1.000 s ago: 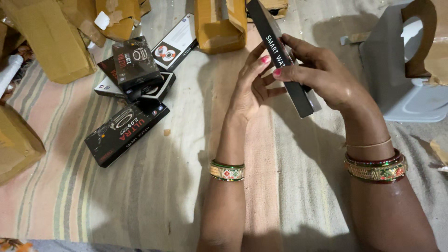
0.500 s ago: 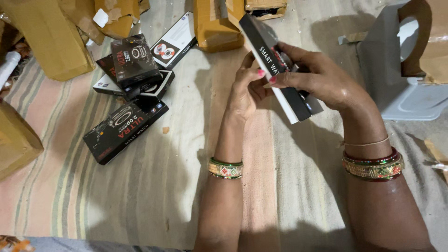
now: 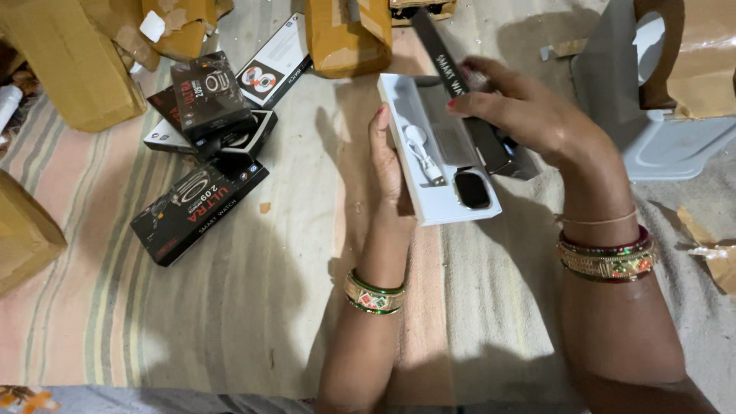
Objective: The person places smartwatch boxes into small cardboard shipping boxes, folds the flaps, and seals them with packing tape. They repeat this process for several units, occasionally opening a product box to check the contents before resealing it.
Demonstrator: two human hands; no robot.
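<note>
My left hand [image 3: 389,165] holds a long white box tray [image 3: 441,201] from underneath. Inside the tray lie a smartwatch with a dark square face [image 3: 471,188], a grey strap and a white charging cable [image 3: 423,153]. My right hand [image 3: 529,115] grips the black box lid [image 3: 468,107], lifted off and tilted above the tray's right side. Both wrists wear green and gold bangles.
Several black watch boxes [image 3: 201,201] lie in a heap at the left on the striped cloth [image 3: 153,307]. Brown cardboard cartons [image 3: 349,34] stand along the top and left. A grey plastic stool [image 3: 659,115] sits at the upper right, with torn cardboard scraps near it.
The black lid has come off the box. The white tray with the watch and cable is now exposed, held lower in my left hand, while my right hand keeps the lid.
</note>
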